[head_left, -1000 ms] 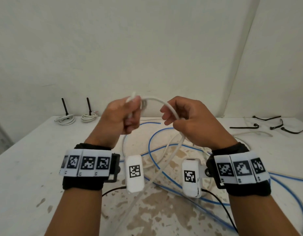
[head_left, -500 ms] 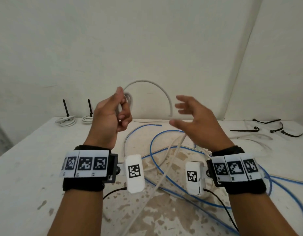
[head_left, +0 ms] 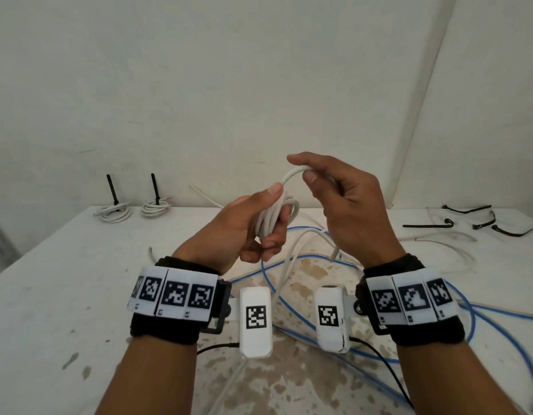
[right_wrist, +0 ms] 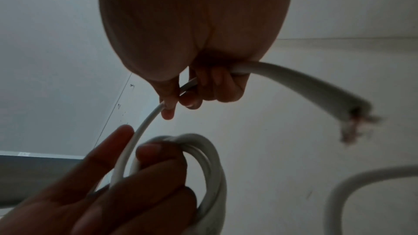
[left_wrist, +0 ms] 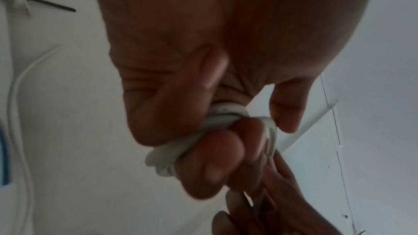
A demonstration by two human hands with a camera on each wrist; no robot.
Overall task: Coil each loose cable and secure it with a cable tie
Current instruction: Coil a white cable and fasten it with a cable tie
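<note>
My left hand (head_left: 259,226) grips a small coil of white cable (head_left: 272,218) above the table; the same coil (left_wrist: 181,149) sits bunched in its curled fingers, and its loops (right_wrist: 203,153) show in the right wrist view. My right hand (head_left: 328,187) holds the tail of that white cable (head_left: 292,175) between thumb and fingers just right of the coil. The cut end of the tail (right_wrist: 353,119) sticks out past the palm, with bare wires showing. Loose black cable ties (head_left: 427,225) lie at the table's far right.
Two tied white coils (head_left: 113,212) (head_left: 155,207) with upright black ties sit at the back left. A blue cable (head_left: 289,292) and more white cable (head_left: 439,238) sprawl across the stained white table (head_left: 49,295). Walls meet in a corner behind it.
The wide loop seen earlier has been drawn into the coil in my left hand. My right hand, spread open half a second ago, now holds the cable tail above the coil.
</note>
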